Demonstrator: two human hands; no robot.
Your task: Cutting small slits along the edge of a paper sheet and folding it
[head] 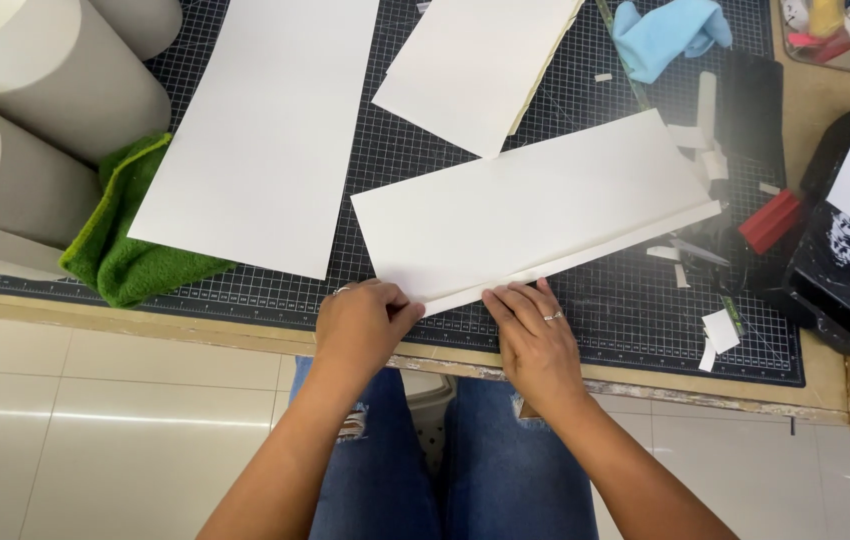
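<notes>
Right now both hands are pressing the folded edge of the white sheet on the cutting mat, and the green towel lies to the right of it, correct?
Not quite. The head view shows the green towel left of the white sheet, not right. Both the left hand and right hand do press its folded edge on the cutting mat.

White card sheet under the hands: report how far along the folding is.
Done: the long white card sheet already has a narrow flap turned up along its near edge. In hand: left hand and right hand press that fold's left end. Left: two other white sheets lie flat.
</notes>
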